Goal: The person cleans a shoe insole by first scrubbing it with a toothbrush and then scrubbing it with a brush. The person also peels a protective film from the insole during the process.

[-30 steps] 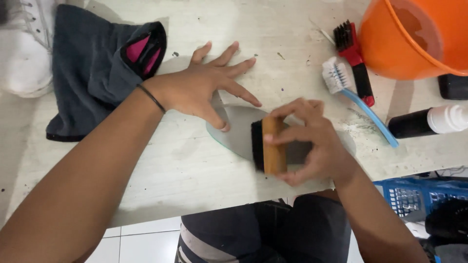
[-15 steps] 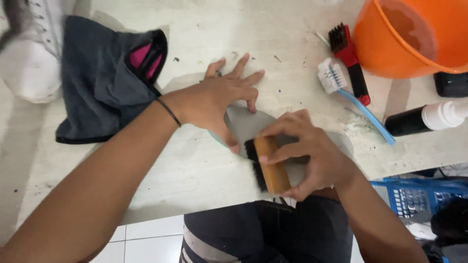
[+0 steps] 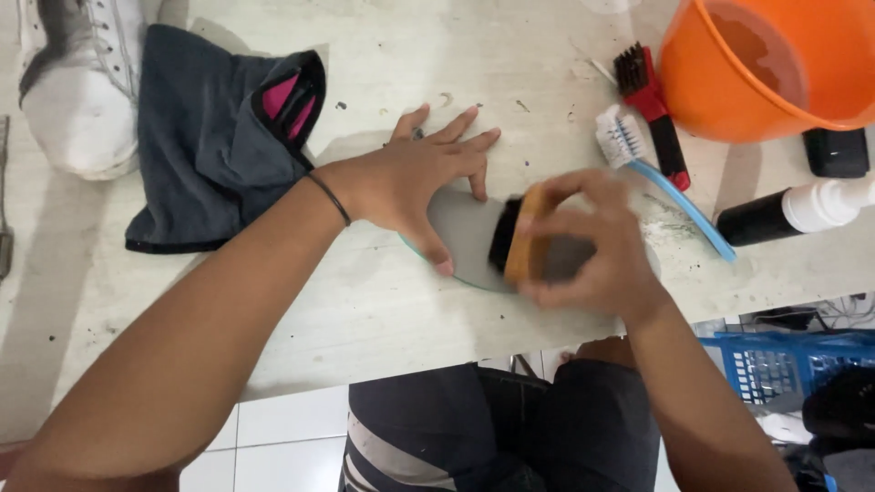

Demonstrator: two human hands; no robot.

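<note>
So the grey insole [image 3: 465,239] lies flat on the table, pinned under the spread left hand [image 3: 415,182], while the right hand [image 3: 583,246] grips a wooden brush [image 3: 515,235] on it. Looks thin, light and floppy; best held flat near the edge.

Brush [image 3: 519,235]: pale wooden back, black bristles. Insole [image 3: 465,228] beneath it: matt grey, smooth. Bench [image 3: 365,301]: pale, matt, scuffed and speckled. Bucket [image 3: 775,64] right of brush: glossy orange plastic. Cloth [image 3: 210,155] left of brush: soft dark-grey fabric.
</note>
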